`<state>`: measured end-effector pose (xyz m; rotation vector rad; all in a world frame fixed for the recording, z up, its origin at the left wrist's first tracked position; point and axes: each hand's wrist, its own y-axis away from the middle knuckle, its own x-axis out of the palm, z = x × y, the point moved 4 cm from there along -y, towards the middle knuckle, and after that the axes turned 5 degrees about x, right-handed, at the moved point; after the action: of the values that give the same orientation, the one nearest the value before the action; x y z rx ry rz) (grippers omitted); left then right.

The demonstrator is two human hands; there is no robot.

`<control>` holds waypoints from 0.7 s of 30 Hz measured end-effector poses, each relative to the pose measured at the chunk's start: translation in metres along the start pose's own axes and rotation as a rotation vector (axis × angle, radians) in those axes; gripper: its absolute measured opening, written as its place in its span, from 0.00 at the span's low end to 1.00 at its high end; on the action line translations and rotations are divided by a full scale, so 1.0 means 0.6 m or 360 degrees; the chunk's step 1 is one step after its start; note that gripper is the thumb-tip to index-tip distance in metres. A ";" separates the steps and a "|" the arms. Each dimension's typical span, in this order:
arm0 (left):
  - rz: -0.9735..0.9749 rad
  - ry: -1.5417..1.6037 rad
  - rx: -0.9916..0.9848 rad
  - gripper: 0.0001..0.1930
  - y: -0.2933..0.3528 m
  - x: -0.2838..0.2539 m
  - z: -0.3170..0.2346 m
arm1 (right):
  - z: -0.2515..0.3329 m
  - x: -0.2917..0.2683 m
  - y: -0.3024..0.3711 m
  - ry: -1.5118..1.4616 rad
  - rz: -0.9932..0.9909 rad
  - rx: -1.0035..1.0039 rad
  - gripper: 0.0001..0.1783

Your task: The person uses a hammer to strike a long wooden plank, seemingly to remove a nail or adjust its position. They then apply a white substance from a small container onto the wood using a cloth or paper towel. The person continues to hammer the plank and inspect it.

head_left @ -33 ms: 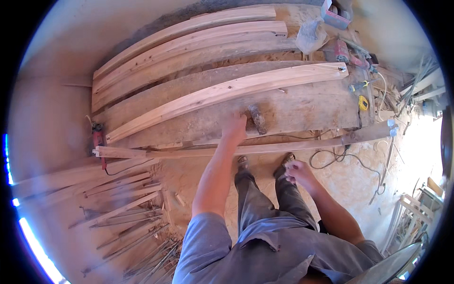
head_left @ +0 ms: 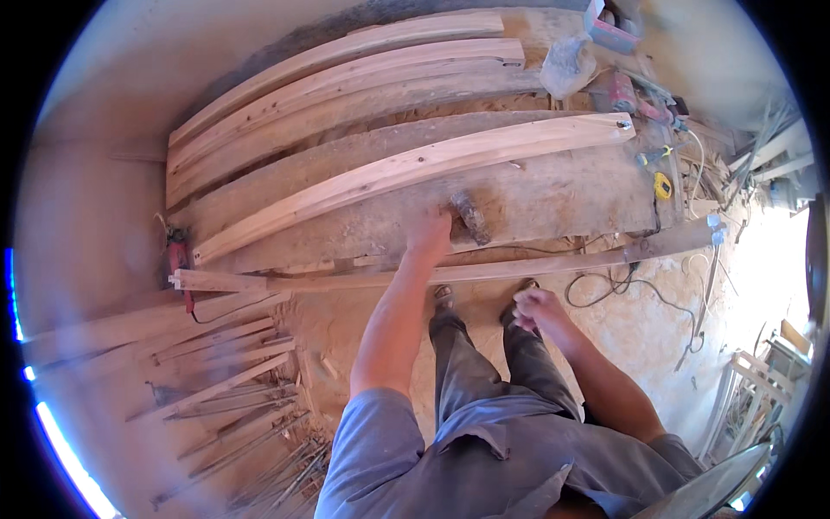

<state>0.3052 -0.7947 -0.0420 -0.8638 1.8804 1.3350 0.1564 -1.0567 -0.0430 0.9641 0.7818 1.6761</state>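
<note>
Above the plank bench, my left hand is closed, its fingers blurred. A dark, worn mallet-like wooden block sticks out at its fingers, and the hand seems to grip it. Any handle is hidden by the hand. Just beyond lies a long pale timber, with a cut at its right end. My right hand is held over my right leg, fingers curled in; whatever it may hold is hidden. Between me and the bench runs another long timber.
Further timbers lie along the bench's far side. A yellow tape measure, a plastic bag and a box are at the right. A red power tool is at the left end. Cable loops on the floor; scrap sticks lie left.
The dark block at my left hand has tilted slightly. My right hand has turned a little and shifted slightly left, its fingers curled tighter. The timbers have stayed put.
</note>
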 end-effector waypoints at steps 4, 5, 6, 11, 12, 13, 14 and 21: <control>-0.0072 0.0655 -0.0081 0.12 0.020 0.036 -0.018 | -0.020 0.085 -0.076 -0.0906 0.0150 0.0022 0.17; 0.0081 0.1043 -0.0061 0.13 0.029 0.047 -0.022 | 0.005 0.117 -0.070 -0.1014 0.0201 0.0063 0.17; 0.0246 0.1422 -0.0026 0.14 0.031 0.053 -0.028 | 0.021 0.139 -0.068 -0.1122 0.0246 0.0078 0.17; -0.0351 0.3350 -0.0589 0.28 -0.010 0.149 0.276 | 0.036 0.162 -0.069 -0.0469 -0.0274 -0.0032 0.17; -0.0682 0.2594 -0.0079 0.32 0.004 0.098 0.273 | 0.028 0.146 -0.061 -0.0175 -0.0548 -0.0023 0.17; -0.1159 0.1747 0.0154 0.39 0.047 0.025 0.275 | -0.002 0.131 -0.054 -0.0041 -0.0870 -0.0147 0.15; -0.1021 0.2267 -0.0205 0.39 0.056 -0.017 0.316 | -0.013 0.135 -0.029 0.0050 -0.1006 -0.0307 0.16; -0.0831 0.3054 -0.1102 0.28 0.031 -0.069 0.433 | -0.133 0.153 0.082 -0.0257 -0.1337 -0.0572 0.12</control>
<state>0.3496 -0.5355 -0.0649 -3.5045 1.7235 0.5354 0.0485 -0.9863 -0.0179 0.4092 0.6201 0.9386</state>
